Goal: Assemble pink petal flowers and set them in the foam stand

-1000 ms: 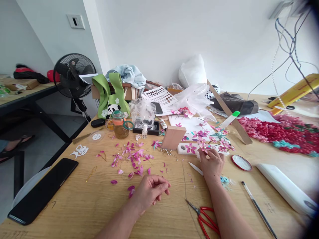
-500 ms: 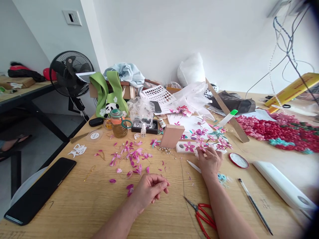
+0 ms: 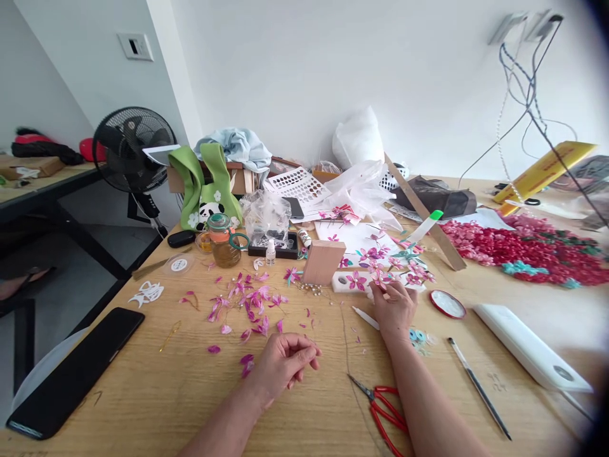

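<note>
My right hand [image 3: 394,311] reaches to the white block [image 3: 339,283] that holds several pink artificial flowers upright. Its thumb and fingertips close at the base of one pink flower [image 3: 379,277]; the stem is hidden. My left hand [image 3: 287,364] hovers above the table in the middle, thumb against curled fingers. Whether anything thin is pinched there I cannot make out. Loose magenta petals [image 3: 257,297] lie scattered beyond it. Red-handled scissors [image 3: 384,409] rest beside my right forearm, and a white pen-like stick [image 3: 365,317] lies left of the right wrist.
A wooden block [image 3: 324,261] stands behind the petals, with a glass jar [image 3: 223,244] farther left. To the right are a round red-rimmed lid [image 3: 447,304], a pen [image 3: 478,387] and a long white device [image 3: 530,346]. A heap of red flowers [image 3: 518,247] covers the back right.
The camera view has turned slightly, so the table things sit a little farther left. Both hands keep nearly the same pose, the right still at the pink flower.
</note>
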Tool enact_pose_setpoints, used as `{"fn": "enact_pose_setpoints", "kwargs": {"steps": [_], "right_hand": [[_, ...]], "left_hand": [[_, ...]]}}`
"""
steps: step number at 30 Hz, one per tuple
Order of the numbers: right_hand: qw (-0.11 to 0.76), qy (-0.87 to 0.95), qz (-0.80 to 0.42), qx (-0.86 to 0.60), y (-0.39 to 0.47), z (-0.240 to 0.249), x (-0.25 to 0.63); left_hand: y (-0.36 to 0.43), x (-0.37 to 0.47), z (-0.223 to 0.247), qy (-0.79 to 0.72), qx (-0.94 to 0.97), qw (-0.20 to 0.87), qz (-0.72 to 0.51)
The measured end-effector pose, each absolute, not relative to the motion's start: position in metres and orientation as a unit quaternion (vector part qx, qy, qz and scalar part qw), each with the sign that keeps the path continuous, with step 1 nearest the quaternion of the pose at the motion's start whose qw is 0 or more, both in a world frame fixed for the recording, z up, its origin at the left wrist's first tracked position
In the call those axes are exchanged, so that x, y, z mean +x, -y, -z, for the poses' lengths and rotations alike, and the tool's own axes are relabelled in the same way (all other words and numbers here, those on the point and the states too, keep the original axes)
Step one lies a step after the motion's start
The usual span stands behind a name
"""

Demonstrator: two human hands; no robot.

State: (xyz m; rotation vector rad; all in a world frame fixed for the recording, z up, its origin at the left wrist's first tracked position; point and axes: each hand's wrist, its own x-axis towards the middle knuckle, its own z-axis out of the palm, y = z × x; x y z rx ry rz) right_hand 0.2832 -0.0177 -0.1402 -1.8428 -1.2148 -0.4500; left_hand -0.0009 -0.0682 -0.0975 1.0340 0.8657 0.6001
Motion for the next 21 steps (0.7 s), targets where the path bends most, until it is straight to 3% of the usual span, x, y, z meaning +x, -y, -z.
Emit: {"fn": "enact_pose_setpoints", "kwargs": {"steps": [15, 18, 21], "right_hand": [[0.458, 0.435, 0.165, -0.757, 0.022, 0.133, 0.283], [0.482, 0.427, 0.154, -0.749, 0.025, 0.131, 0.285], [0.503, 0.421, 0.144, -0.741, 0.027, 0.13, 0.286]], "left_hand": [[0.062, -0.004, 0.092, -0.415, 0.532, 0.671, -0.307], [0.057, 0.005, 0.069, -0.406, 0.62, 0.602, -0.297], [0.045, 0.031, 0.036, -0.363, 0.76, 0.446, -0.303]]}}
